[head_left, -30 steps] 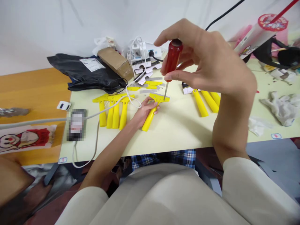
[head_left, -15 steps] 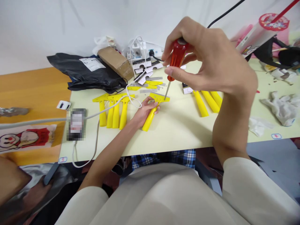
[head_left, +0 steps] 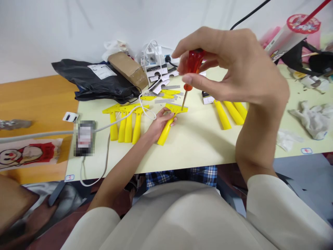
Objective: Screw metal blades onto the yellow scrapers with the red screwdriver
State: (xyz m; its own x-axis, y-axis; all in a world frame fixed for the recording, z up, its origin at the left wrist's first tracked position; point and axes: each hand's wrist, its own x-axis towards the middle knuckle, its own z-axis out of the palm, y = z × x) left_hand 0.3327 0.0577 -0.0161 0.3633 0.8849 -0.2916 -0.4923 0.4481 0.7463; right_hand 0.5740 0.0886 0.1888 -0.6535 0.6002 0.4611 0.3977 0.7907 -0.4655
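Bench note. Step in hand, as I judge it: screwdriver work at the wide head of a yellow plastic scraper [head_left: 177, 108]. The scraper lies on the pale table top [head_left: 197, 146], handle angled toward me, head pointing away.

My right hand [head_left: 229, 66] is raised above it, half closed, with thumb and fingertips [head_left: 191, 80] pinching a red-handled screwdriver [head_left: 194, 62]. The grip is light, and the palm stays open behind the handle. The steel shaft [head_left: 184, 100] slants down, its tip on or just over the right side of the head. I cannot tell if it sits in a screw; that detail is too small to make out.

My left hand [head_left: 161, 125] lies low and partly open, fingers across the scraper near where head meets handle, pressing it to the table.

Next move, as I judge it: keep the left hand firm and the tip on its spot before any turning.

Nearby, to the left, stands a row of yellow scrapers [head_left: 113, 126]. To the right lie three yellow handles [head_left: 223, 116]. Beyond the head are thin metal strips [head_left: 163, 101] and loose yellow pieces [head_left: 170, 92].
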